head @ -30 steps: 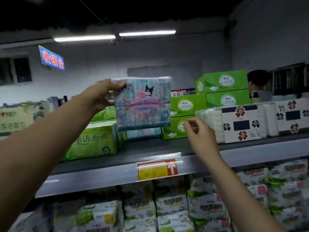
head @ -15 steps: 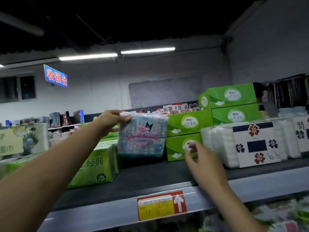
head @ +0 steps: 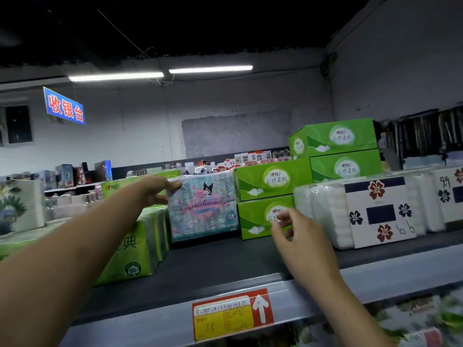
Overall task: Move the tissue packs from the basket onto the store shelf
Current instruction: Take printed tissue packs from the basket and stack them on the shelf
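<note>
A pastel cartoon-print tissue pack (head: 203,209) stands upright far back on the dark shelf (head: 225,264), between a light-green wrapped pack and green boxes. My left hand (head: 156,190) grips its top left corner. My right hand (head: 298,236) hovers in front of the lower green tissue box (head: 258,216), fingers apart, holding nothing. The basket is out of view.
Green tissue boxes (head: 335,151) are stacked to the right of the pack. White flower-print packs (head: 370,211) fill the shelf's right. A light-green wrapped pack (head: 135,246) sits left. A red-yellow price tag (head: 231,313) is on the shelf's front edge.
My left hand has carried the cartoon pack back and down onto the shelf. My right hand has risen toward the green boxes. The view has tilted upward.
</note>
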### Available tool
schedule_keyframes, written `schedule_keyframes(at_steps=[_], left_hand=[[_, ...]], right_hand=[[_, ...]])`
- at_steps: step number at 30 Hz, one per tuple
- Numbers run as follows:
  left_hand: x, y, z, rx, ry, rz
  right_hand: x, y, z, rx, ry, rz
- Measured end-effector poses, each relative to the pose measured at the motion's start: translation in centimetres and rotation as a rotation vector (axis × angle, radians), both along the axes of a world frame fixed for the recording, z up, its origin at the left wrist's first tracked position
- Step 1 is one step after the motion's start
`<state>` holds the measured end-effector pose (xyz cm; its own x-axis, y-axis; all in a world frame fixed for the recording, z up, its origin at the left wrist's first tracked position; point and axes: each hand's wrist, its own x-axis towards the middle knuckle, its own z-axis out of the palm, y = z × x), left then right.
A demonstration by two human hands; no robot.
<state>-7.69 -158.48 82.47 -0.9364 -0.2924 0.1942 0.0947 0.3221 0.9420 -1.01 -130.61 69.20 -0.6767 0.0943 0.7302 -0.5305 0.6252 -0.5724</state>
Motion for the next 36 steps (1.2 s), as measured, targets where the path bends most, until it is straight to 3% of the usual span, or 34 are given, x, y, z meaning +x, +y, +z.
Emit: schedule_keyframes(at_steps=[6, 12, 23, 32, 36], left_hand=[[-1.3, -0.2, -0.7, -0.077, -0.038, -0.001], [-1.5, -0.3, -1.5, -0.361, 0.006, 0.124], [0.8, 1.1, -0.6, -0.652, 0.138, 0.229], [9.7, 3.8, -2.6, -0.553, 0.579, 0.214], [14.1, 3.6, -5.6, -0.348, 0.659, 0.207]], right_hand=[[0.0, 0.1, 0.0, -0.013, 0.003, 0.010], [-0.1, 0.1, -0.2, -0.023, 0.015, 0.017], [-0.4, 0.0, -0.3, -0.011, 0.032, 0.004], [-0.3, -0.1, -0.3, -0.008, 0.054, 0.006], [0.2, 0.1, -0.4, -0.118, 0.156, 0.060]])
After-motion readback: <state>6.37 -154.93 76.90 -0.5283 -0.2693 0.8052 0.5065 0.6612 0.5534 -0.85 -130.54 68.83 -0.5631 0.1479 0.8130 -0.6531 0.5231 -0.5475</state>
